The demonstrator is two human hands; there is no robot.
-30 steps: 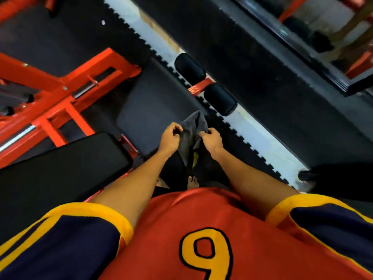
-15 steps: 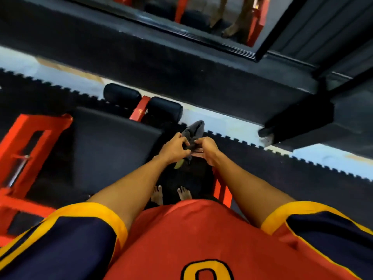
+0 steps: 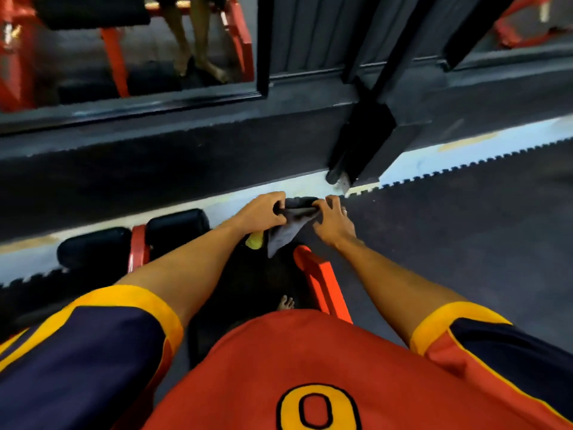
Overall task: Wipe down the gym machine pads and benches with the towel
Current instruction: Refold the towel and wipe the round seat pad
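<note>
In front of the person's chest, the left hand (image 3: 262,212) is gripping one top corner of the gray towel (image 3: 290,228) with curled fingers, and the right hand (image 3: 334,224) is pinching the other corner. The towel is stretching side to side between them, hanging down in the air and touching no pad. The two black roller pads (image 3: 176,226) are sitting low on the left, just beside the left arm, so the left hand is nearer to them. An orange frame bar (image 3: 322,280) is lying below the towel. The floor mat (image 3: 465,243) on the right is giving open room, but the wipe is likely calling for a swing left and down.
</note>
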